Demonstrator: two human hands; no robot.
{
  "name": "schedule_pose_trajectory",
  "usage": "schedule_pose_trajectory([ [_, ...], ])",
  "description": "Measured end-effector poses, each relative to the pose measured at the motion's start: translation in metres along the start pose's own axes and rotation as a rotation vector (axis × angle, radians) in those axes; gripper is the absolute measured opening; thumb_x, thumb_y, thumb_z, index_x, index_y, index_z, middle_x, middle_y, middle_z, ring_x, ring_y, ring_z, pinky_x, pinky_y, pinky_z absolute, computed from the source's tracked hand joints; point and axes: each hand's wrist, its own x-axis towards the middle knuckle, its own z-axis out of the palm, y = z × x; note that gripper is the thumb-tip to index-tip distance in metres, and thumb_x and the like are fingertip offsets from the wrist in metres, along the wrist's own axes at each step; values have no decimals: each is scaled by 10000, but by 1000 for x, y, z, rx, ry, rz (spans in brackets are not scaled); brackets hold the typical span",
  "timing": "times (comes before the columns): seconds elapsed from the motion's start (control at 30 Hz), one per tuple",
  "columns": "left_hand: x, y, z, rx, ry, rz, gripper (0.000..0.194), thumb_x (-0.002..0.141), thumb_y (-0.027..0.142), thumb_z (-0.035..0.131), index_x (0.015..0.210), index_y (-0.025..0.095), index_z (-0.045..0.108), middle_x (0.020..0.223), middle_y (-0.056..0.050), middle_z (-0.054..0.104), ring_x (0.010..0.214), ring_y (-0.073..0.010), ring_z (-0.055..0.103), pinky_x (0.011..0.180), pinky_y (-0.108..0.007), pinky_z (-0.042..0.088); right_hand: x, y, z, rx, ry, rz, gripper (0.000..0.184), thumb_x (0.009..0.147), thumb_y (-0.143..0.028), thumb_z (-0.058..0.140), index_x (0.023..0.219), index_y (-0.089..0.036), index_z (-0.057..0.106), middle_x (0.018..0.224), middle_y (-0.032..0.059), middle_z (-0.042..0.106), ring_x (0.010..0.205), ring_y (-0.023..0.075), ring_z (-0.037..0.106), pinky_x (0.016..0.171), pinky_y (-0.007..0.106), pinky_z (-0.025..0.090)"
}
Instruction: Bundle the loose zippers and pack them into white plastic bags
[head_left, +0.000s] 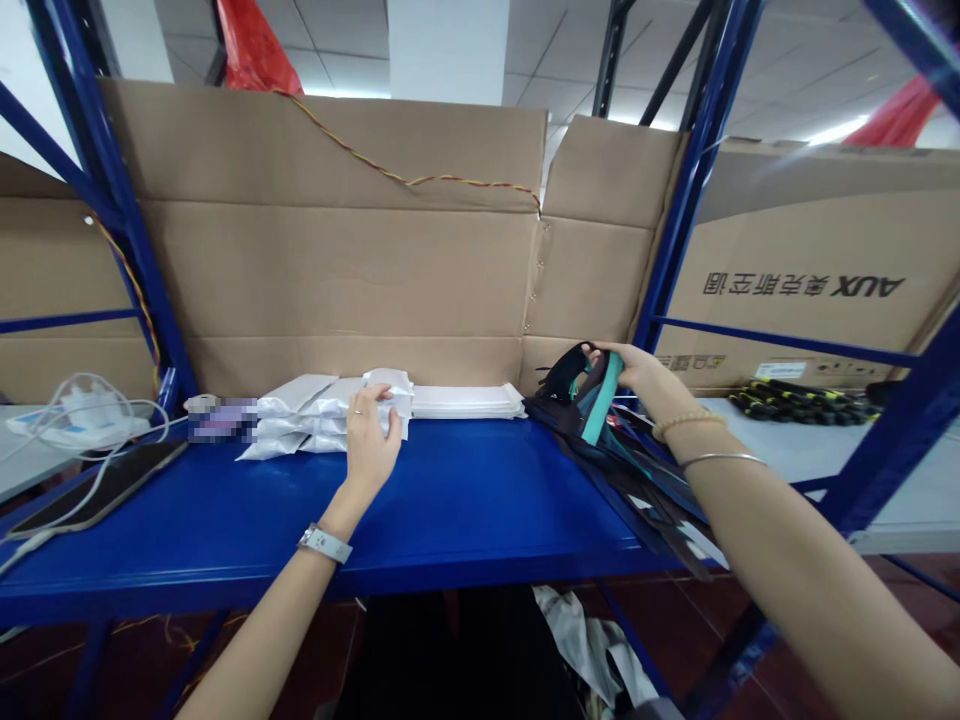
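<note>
My left hand (373,430) is at the right end of the stacked white packets (296,405), in front of the end packet. Its fingers are slightly bent and apart, and whether they touch the packet I cannot tell. To the right of these lies a flat stack of white sheets or bags (469,402). At the right side of the shelf, my right hand (621,362) is closed on the top of a dark strap-like fabric piece with a teal band (602,400). More dark fabric pieces (630,480) lie beneath it and hang over the shelf's front edge.
The blue shelf (450,500) is backed by cardboard (360,270), with blue posts at both sides. At left are a dark flat device (97,490), white cables (112,455) and a blurred purple item (223,420). Black-and-yellow items (802,402) lie beyond the right post.
</note>
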Motion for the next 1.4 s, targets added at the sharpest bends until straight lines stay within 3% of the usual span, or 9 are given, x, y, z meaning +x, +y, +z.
schedule_pose_trajectory([
  [0.27,-3,8,9,-124,-158,-86,242,834,129,489,1068,187,508,870,-39,621,795,-157,590,773,-321,455,-17,-46,8,249,-168,-122,225,917,-110,410,713,-151,497,635,-28,461,439,26,330,415,130,317],
  [0.43,-1,26,15,-373,-276,-280,132,836,204,514,954,174,565,827,-37,629,734,-143,605,728,-293,475,-36,-55,41,270,-263,-150,147,873,-99,460,749,-155,515,668,-7,487,461,42,348,425,159,319],
  [0.6,-9,56,39,-1045,-798,-854,416,851,492,492,952,109,620,897,-133,674,808,-208,663,749,-328,515,-90,-1,97,251,-338,-28,78,832,-159,543,760,-161,514,687,-5,516,465,54,361,435,183,360],
  [0.7,-16,69,63,-1312,-958,-1187,625,802,650,450,933,69,641,939,-190,680,871,-261,669,790,-363,519,-130,56,126,210,-361,41,92,787,-171,614,756,-151,531,692,6,550,469,57,399,431,186,367],
  [0.8,-19,76,86,-1437,-879,-1388,586,791,640,478,848,80,638,765,-147,690,709,-243,678,700,-371,539,-163,106,145,166,-420,149,163,745,-225,677,778,-145,539,667,6,554,465,73,449,452,215,396],
  [0.93,-18,80,99,-1486,-675,-1427,354,826,437,547,843,96,644,756,-114,698,700,-211,671,712,-341,544,-191,140,156,227,-486,196,233,746,-267,678,803,-165,477,705,-3,564,457,66,465,432,197,337],
  [1.03,-16,81,95,-1491,-661,-1422,188,791,271,608,860,103,660,804,-106,705,732,-199,671,744,-322,541,-205,147,158,216,-482,212,236,771,-283,648,825,-174,447,666,-17,553,427,61,444,418,191,298],
  [1.23,-13,83,84,-1474,-683,-1419,203,776,231,641,918,90,675,874,-122,702,787,-215,671,741,-338,548,-228,146,152,128,-498,191,328,813,-341,607,1053,-172,461,630,-41,534,395,62,420,404,192,299],
  [1.4,-12,91,72,-1344,-581,-1388,121,752,155,671,852,87,672,731,-79,686,667,-153,655,697,-273,547,-233,138,140,-161,-512,28,340,821,-409,597,1042,-159,532,748,23,612,568,156,578,524,276,450],
])
